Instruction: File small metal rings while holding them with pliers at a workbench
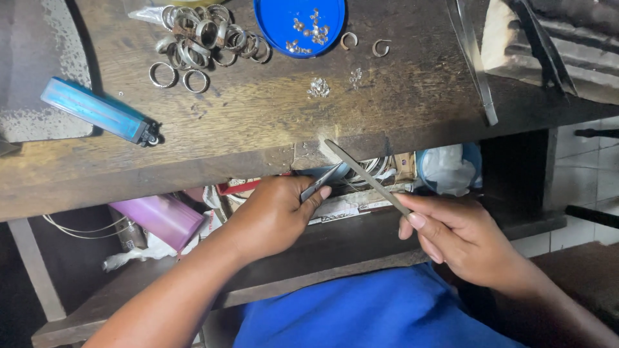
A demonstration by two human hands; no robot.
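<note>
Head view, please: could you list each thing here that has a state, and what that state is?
Left hand: closed on tweezers, held at the bench edge.
Right hand: gripping a slim metal file, tip against the bench edge.
Blue lid: lying open side up, holding small metal pieces.
Rings: heaped loose on the bench.
Blue lighter: lying flat, unlit.

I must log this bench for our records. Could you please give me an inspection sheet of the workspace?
Surface: worn wooden bench, scratched.
Job's things: slim metal file in right hand; small metal piece pinched in left hand.
Clutter: pile of metal rings, blue dish with tiny bits, blue lighter.
Grippers: both hands closed on tools.
Cables: white wire under the bench.
Surroundings: pink box and plastic bag on lower shelf.
</note>
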